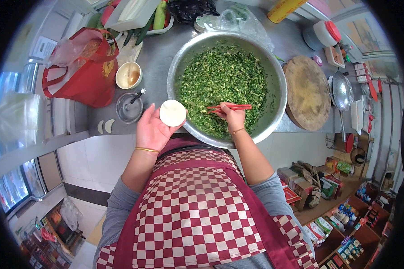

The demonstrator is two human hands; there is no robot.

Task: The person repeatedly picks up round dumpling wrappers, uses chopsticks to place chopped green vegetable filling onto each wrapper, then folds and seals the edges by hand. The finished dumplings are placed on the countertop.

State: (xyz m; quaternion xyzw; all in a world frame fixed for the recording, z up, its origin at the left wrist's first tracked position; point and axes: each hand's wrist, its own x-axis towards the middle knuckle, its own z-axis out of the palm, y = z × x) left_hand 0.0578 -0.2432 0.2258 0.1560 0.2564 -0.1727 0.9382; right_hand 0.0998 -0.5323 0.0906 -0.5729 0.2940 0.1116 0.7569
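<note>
A round white dough wrapper (172,113) lies flat on the fingers of my left hand (154,129), at the near left rim of a large metal bowl (276,84). Chopped green filling (222,77) covers the bowl's bottom. My right hand (233,117) is over the bowl, closed around red chopsticks (240,107) whose tips point left, at the filling. Two folded dumplings (109,126) lie at the counter's near edge on the left. Behind them is a small clear bowl (129,108) with a dark-handled utensil in it.
Left on the metal counter (155,60) are a red bag (97,80) and a cream bowl (129,75) with brownish liquid. A round wooden chopping board (308,92) is right of the large bowl, with a metal ladle (340,90) beyond. Vegetables and plastic bags line the back.
</note>
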